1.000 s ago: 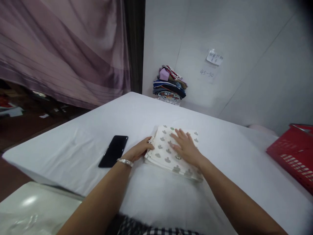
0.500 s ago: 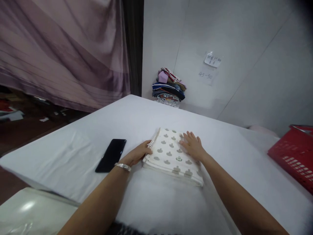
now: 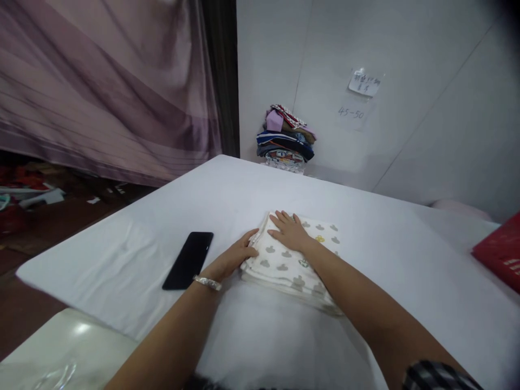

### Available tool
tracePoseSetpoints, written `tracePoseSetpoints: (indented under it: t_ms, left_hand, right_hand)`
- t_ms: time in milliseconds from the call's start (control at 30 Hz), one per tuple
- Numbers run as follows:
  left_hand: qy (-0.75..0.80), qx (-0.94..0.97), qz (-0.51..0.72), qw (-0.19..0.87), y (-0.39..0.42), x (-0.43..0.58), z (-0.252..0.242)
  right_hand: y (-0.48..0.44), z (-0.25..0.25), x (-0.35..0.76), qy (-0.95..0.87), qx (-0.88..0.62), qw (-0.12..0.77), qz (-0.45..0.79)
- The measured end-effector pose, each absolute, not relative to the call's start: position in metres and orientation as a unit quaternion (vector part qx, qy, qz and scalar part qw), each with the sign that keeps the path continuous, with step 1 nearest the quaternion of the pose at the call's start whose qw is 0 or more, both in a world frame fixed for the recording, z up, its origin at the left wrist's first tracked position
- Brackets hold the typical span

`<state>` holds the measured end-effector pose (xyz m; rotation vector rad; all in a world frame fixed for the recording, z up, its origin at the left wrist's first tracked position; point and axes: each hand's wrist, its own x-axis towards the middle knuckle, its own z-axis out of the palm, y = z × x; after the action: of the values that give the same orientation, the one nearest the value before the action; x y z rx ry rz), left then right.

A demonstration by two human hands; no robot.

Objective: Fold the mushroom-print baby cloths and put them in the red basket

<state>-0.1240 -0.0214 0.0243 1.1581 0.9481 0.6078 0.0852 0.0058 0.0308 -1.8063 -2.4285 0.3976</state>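
A folded white cloth [image 3: 290, 268] printed with grey mushroom-like or apple-like shapes lies on the white table, its layers showing along the near edge. My left hand [image 3: 238, 253], with a silver bracelet at the wrist, holds the cloth's left edge, thumb on top and the other fingers along the side, partly hidden. Flat on the cloth's upper left part rests my right hand [image 3: 290, 232], fingers spread and palm down. Left of my left hand a black phone [image 3: 188, 261] lies on the table.
The white-covered table [image 3: 252, 184] reaches to the wall. A stack of folded clothes [image 3: 286, 138] stands at its far side. A red basket [image 3: 501, 252] is at the right edge. Left hangs a purple curtain [image 3: 122, 92]; a pale glossy surface [image 3: 65, 346] lies near left.
My right hand has slid left across the cloth, from its right part to its upper left, uncovering more print on the right. My left hand stays at the left edge. The view has shifted slightly.
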Motion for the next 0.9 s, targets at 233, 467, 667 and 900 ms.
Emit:
tracePoseSetpoints:
  t_ms: [233,467,667,900]
  left_hand:
    - [0.433,0.529,0.267,0.679,-0.024,-0.122,0.030]
    - [0.427,0.566,0.266,0.654,-0.023,-0.122,0.028]
    - [0.402,0.571,0.264,0.666,-0.021,-0.124,0.024]
    - [0.402,0.552,0.262,0.683,-0.023,-0.123,0.027]
  right_hand:
    - [-0.067,0.064,0.101,-0.803,-0.557,0.051,0.207]
    - [-0.151,0.036,0.096,-0.848,-0.516,0.054,0.111]
    - [-0.165,0.030,0.089,-0.846,-0.524,0.065,0.077]
    - [-0.174,0.036,0.111,-0.813,-0.543,0.142,0.153]
